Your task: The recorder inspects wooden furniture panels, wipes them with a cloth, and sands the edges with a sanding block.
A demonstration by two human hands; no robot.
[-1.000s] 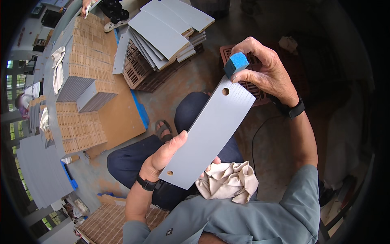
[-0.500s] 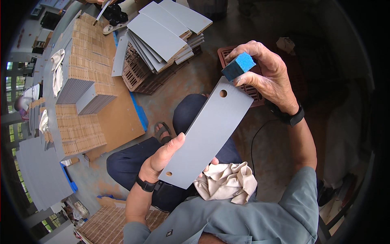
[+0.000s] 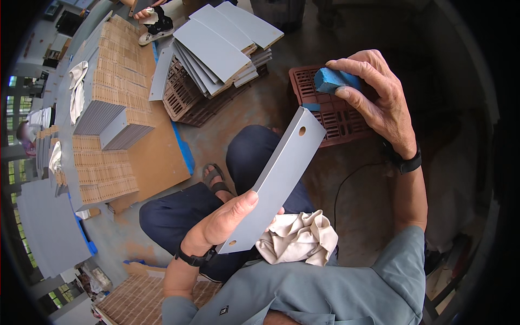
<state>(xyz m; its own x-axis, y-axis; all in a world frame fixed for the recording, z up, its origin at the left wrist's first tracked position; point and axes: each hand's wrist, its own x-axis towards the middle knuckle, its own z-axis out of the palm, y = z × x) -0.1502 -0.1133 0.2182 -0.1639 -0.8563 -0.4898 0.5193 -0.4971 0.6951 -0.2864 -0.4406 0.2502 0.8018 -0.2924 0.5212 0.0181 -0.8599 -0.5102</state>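
Observation:
My left hand (image 3: pixel 230 216) is closed round the lower part of a grey board (image 3: pixel 281 170), with the thumb along its near-left edge. The board is long and narrow, tilted up and away, with a round hole near each end. Off its far end, my right hand (image 3: pixel 382 95) pinches a blue sponge block (image 3: pixel 331 81) between thumb and fingers, apart from the board. Beneath the sponge is a reddish plastic crate (image 3: pixel 342 116), with a small blue piece (image 3: pixel 310 107) at its near-left side. A crumpled cream cloth (image 3: pixel 298 238) lies on my lap beside the board's lower end.
Grey panels (image 3: pixel 214 46) are piled on another slatted crate (image 3: pixel 181 92) ahead. To the left, stacked boards with brown edges (image 3: pixel 116 70) stand on a brown sheet (image 3: pixel 160 160). Another person's hand (image 3: pixel 143 16) shows at the top. A dark cord (image 3: pixel 341 187) runs along the floor.
My right hand has moved the sponge right, away from the board's far end. The board has turned, showing its long edge more. The other person's hand at the top has also moved.

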